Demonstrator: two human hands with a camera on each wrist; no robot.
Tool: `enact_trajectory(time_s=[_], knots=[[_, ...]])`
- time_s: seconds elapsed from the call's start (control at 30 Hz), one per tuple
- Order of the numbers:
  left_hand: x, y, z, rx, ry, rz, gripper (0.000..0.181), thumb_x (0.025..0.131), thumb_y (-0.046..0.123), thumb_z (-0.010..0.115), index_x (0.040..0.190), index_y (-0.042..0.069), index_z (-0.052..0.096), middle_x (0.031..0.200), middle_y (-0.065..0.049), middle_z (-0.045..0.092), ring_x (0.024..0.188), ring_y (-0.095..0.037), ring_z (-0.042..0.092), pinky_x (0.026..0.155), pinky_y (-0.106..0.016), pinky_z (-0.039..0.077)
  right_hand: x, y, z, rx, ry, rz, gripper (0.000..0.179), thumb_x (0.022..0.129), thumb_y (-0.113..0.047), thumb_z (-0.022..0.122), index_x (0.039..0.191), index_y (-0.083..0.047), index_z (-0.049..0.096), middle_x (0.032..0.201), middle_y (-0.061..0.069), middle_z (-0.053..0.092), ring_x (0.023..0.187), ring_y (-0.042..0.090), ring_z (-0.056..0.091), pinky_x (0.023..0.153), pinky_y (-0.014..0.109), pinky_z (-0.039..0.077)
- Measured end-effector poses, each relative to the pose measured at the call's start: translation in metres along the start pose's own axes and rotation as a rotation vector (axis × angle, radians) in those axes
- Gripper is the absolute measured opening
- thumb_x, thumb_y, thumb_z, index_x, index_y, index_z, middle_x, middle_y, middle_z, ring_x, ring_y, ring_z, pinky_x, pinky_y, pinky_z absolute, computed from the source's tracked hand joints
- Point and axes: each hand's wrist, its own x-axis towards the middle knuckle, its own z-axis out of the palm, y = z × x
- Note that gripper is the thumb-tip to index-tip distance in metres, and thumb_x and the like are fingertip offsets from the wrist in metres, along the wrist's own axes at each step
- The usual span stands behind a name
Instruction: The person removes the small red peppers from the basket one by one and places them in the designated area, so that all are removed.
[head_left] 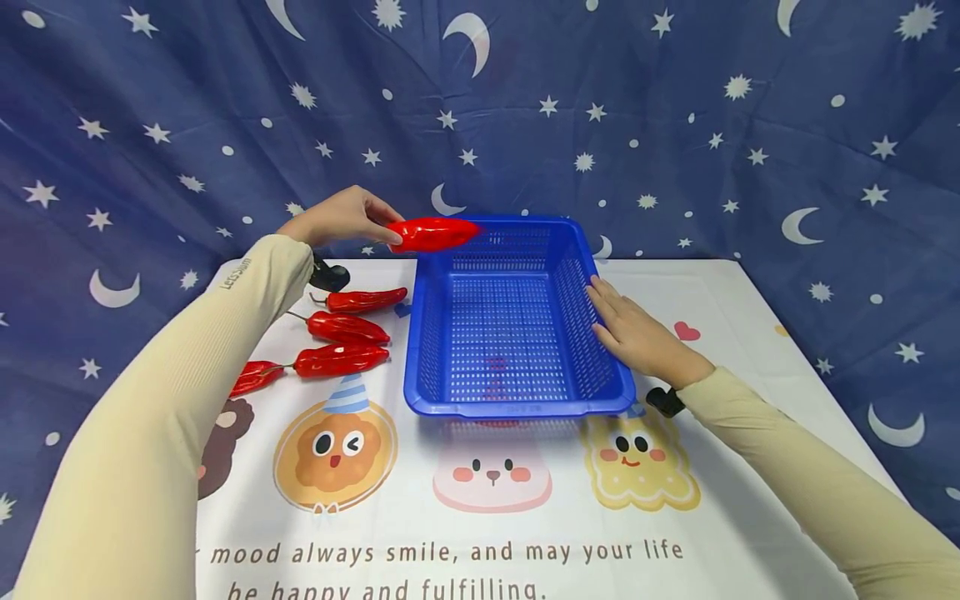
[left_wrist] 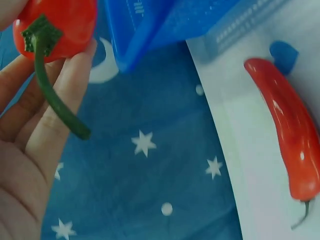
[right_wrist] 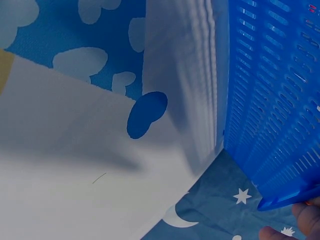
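Observation:
My left hand (head_left: 347,218) grips a red chili pepper (head_left: 435,235) near its stem end, level with the far left rim of a blue plastic basket (head_left: 517,409). In the left wrist view the held pepper (left_wrist: 62,22) shows its green curved stem (left_wrist: 57,107) between thumb and fingers. My right hand (head_left: 637,329) rests on the basket's right rim with its fingers extended. Only fingertips (right_wrist: 306,217) show in the right wrist view, at the basket's edge. Inside the basket the perforated floor is visible.
Several red chili peppers (head_left: 341,360) lie on the white printed tablecloth (head_left: 450,483) left of the basket, one partly hidden by my left sleeve (head_left: 187,375). A dark blue curtain (head_left: 675,100) with moons and stars hangs behind the table's far edge.

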Motion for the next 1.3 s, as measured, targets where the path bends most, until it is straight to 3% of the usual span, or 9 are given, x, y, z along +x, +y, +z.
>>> enact_trajectory(time_s=[0.27, 0.47, 0.6, 0.77, 1.07, 1.3], knots=[[-0.024, -0.024, -0.018, -0.011, 0.012, -0.063, 0.047, 0.087, 0.023, 0.067, 0.127, 0.000, 0.056, 0.107, -0.013, 0.069, 0.103, -0.029, 0.059, 0.102, -0.056, 0.039, -0.001, 0.000, 0.000, 0.004, -0.007, 0.002, 0.062, 0.100, -0.027, 0.035, 0.148, 0.004, 0.011, 0.157, 0.021, 0.006, 0.145, 0.038, 0.009, 0.115, 0.057, 0.016], [-0.039, -0.048, -0.028, 0.027, 0.014, -0.103, 0.052, 0.086, 0.028, 0.067, 0.129, 0.002, 0.055, 0.112, -0.012, 0.067, 0.110, -0.032, 0.055, 0.100, -0.057, 0.040, -0.002, 0.000, -0.001, 0.002, -0.011, 0.006, 0.061, 0.100, -0.026, 0.035, 0.148, 0.004, 0.011, 0.157, 0.021, 0.006, 0.145, 0.038, 0.009, 0.115, 0.058, 0.015], [-0.051, -0.062, -0.031, 0.033, 0.010, -0.112, 0.052, 0.086, 0.027, 0.068, 0.129, 0.000, 0.055, 0.107, -0.011, 0.069, 0.105, -0.029, 0.057, 0.098, -0.058, 0.041, -0.002, 0.000, -0.002, 0.000, -0.013, 0.014, 0.062, 0.100, -0.027, 0.035, 0.149, 0.003, 0.011, 0.157, 0.020, 0.005, 0.145, 0.038, 0.009, 0.115, 0.058, 0.015], [-0.066, -0.081, -0.034, 0.034, 0.024, -0.139, 0.053, 0.085, 0.029, 0.069, 0.127, -0.001, 0.056, 0.101, -0.008, 0.071, 0.094, -0.021, 0.061, 0.096, -0.059, 0.041, -0.001, 0.000, 0.000, 0.002, -0.011, 0.011, 0.062, 0.100, -0.027, 0.035, 0.149, 0.003, 0.011, 0.157, 0.020, 0.006, 0.145, 0.038, 0.008, 0.115, 0.058, 0.015], [-0.090, -0.114, -0.031, -0.001, 0.042, -0.177, 0.056, 0.086, 0.028, 0.068, 0.130, -0.002, 0.053, 0.108, -0.013, 0.069, 0.111, -0.033, 0.054, 0.097, -0.061, 0.039, -0.002, -0.001, 0.003, 0.004, -0.010, 0.013, 0.062, 0.100, -0.028, 0.035, 0.149, 0.002, 0.010, 0.157, 0.020, 0.006, 0.145, 0.037, 0.009, 0.115, 0.057, 0.015], [-0.102, -0.131, -0.033, 0.041, 0.056, -0.201, 0.060, 0.084, 0.032, 0.069, 0.129, -0.004, 0.053, 0.113, -0.018, 0.066, 0.105, -0.029, 0.057, 0.093, -0.055, 0.046, -0.002, -0.001, 0.001, -0.004, -0.010, 0.014, 0.062, 0.100, -0.027, 0.035, 0.149, 0.003, 0.010, 0.157, 0.020, 0.005, 0.145, 0.037, 0.009, 0.115, 0.057, 0.015]])
